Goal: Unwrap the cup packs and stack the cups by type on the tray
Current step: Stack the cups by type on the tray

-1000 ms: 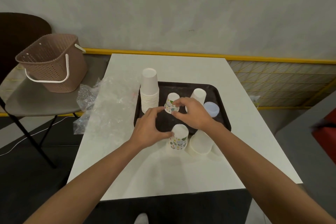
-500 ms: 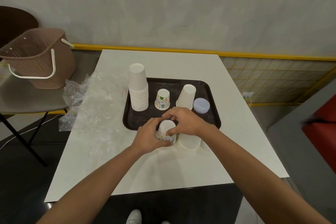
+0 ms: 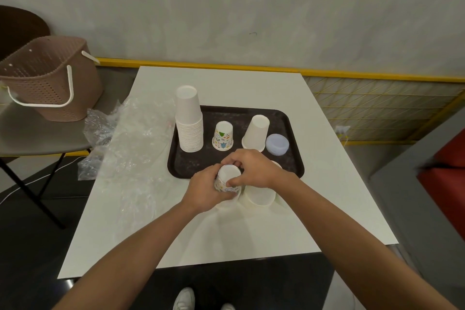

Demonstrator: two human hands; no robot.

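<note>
One printed cup (image 3: 223, 136) now stands upside down on the tray (image 3: 173, 158), and the right hand (image 3: 254, 171) has come back from it. The left hand (image 3: 203, 191) wraps its fingers round the printed stack (image 3: 227, 178) over the bench (image 3: 251, 229) at the tray's near edge. The right fingers pinch the stack's top, likely to peel off the next cup.

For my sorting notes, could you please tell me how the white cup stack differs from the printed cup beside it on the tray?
The white cup stack is plain; the printed cup bears coloured figures. The stack holds many nested cups and is taller; the printed cup stands alone. Both are upside down on the tray.
</note>
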